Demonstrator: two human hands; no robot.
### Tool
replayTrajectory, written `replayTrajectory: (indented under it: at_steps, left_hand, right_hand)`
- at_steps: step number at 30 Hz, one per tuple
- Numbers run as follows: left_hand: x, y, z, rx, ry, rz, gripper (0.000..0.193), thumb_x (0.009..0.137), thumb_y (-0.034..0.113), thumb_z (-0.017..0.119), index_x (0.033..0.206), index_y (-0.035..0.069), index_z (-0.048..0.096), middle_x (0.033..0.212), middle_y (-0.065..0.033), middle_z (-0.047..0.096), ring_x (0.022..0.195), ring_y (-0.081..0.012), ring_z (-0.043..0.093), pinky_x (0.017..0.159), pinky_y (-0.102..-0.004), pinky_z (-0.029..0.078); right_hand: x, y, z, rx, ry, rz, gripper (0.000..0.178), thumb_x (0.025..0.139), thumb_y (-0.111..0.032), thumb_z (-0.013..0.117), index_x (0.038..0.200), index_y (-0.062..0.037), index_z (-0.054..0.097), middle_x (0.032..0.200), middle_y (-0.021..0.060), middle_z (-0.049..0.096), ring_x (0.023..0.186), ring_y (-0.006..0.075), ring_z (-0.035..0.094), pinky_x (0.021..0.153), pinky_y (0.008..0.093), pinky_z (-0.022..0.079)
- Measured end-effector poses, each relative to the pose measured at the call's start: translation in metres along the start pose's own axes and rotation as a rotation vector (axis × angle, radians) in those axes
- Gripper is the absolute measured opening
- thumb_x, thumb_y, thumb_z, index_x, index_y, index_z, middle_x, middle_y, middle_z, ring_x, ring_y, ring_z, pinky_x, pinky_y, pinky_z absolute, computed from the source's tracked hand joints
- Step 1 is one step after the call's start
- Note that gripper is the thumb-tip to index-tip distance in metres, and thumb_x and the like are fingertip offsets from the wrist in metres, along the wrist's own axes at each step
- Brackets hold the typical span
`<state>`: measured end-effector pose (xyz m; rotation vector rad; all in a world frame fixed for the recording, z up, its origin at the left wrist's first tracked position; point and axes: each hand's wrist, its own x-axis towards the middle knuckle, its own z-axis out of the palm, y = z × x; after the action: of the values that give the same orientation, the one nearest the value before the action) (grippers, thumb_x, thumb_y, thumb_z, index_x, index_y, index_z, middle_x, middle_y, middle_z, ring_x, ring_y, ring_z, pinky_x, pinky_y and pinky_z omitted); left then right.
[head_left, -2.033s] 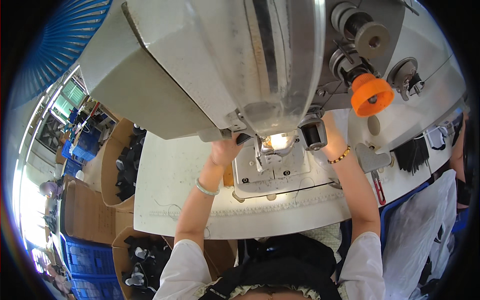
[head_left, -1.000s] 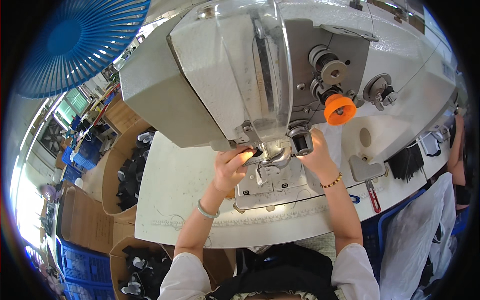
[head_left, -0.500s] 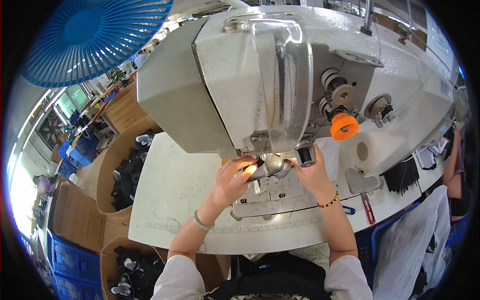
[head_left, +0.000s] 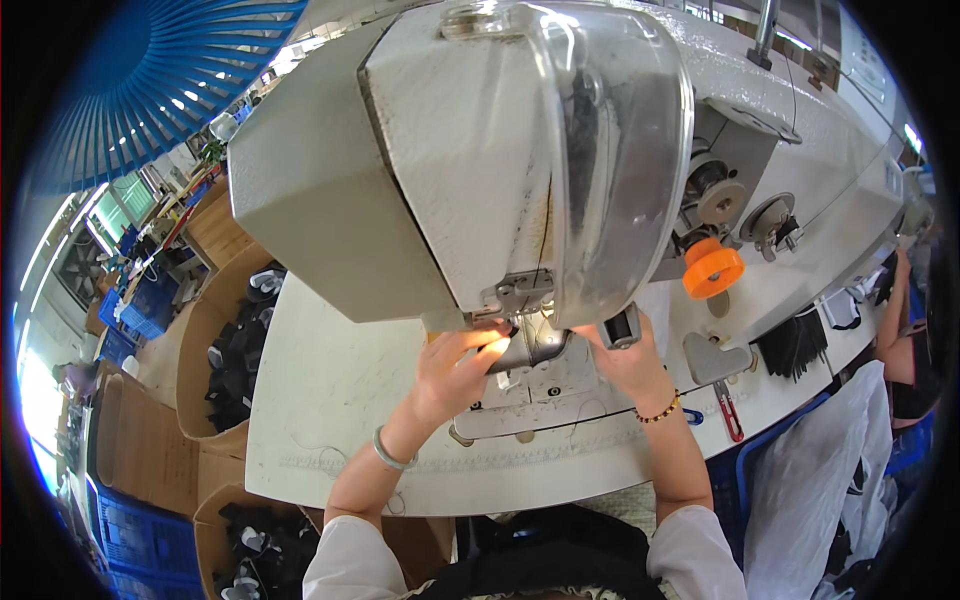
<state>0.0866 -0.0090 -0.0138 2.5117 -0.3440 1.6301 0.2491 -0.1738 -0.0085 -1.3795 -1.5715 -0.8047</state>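
Note:
Under the head of a white sewing machine, my left hand pinches the edge of a small dark grey piece, thumb and forefinger together. That piece lies by the needle area, lit by the machine's lamp; its full shape is hidden. My right hand is on the other side of the needle area. A dark, blocky machine part covers some of its fingers, so its grip does not show. The white worktable spreads beneath both hands.
Cardboard boxes of black pieces stand at the left, with blue crates nearby. A blue fan is at upper left. Red-handled snips and black strips lie right. Another person's arm shows far right.
The view has moved closer to the machine head, which now looks larger and hides more of the needle area. Both hands stay beside the needle with little movement.

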Motion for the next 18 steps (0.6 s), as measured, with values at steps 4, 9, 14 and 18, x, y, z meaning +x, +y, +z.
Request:
replayTrajectory:
  at_steps: [4,9,14,18]
  left_hand:
    - [-0.004,0.002,0.000,0.014,0.024,0.017,0.039,0.055,-0.007,0.062,0.090,0.010,0.066,0.090,-0.0018,0.066,0.069,-0.0167,0.060,0.054,-0.0270,0.042]
    - [-0.008,0.001,0.003,0.024,0.072,0.005,0.038,0.056,-0.006,0.063,0.090,0.010,0.065,0.089,-0.0027,0.065,0.068,-0.0172,0.061,0.054,-0.0262,0.043]
    - [-0.003,0.004,-0.002,0.037,0.008,0.052,0.035,0.057,-0.006,0.067,0.089,0.007,0.066,0.087,-0.0074,0.066,0.071,-0.0227,0.064,0.060,-0.0272,0.051]
    - [0.002,0.008,-0.004,0.015,-0.025,0.053,0.038,0.061,-0.010,0.062,0.095,0.005,0.062,0.091,-0.0093,0.064,0.075,-0.0226,0.064,0.061,-0.0286,0.052]
  right_hand:
    - [0.002,-0.008,-0.005,0.171,-0.012,0.150,0.019,0.058,0.007,0.061,0.074,-0.0008,0.054,0.073,0.0097,0.055,0.076,0.0264,0.055,0.063,0.0345,0.046]
    - [0.005,-0.013,-0.009,0.035,-0.044,0.060,0.019,0.059,0.008,0.060,0.075,-0.0013,0.056,0.080,0.0095,0.058,0.078,0.0273,0.056,0.065,0.0356,0.047]
    - [0.006,-0.013,-0.005,0.074,-0.030,0.042,0.032,0.059,0.008,0.059,0.090,-0.0009,0.063,0.083,0.0092,0.059,0.080,0.0290,0.056,0.069,0.0382,0.047]
    - [0.005,-0.010,-0.001,0.099,-0.005,0.025,0.039,0.059,0.008,0.060,0.097,-0.0006,0.064,0.086,0.0090,0.061,0.083,0.0304,0.056,0.073,0.0394,0.047]
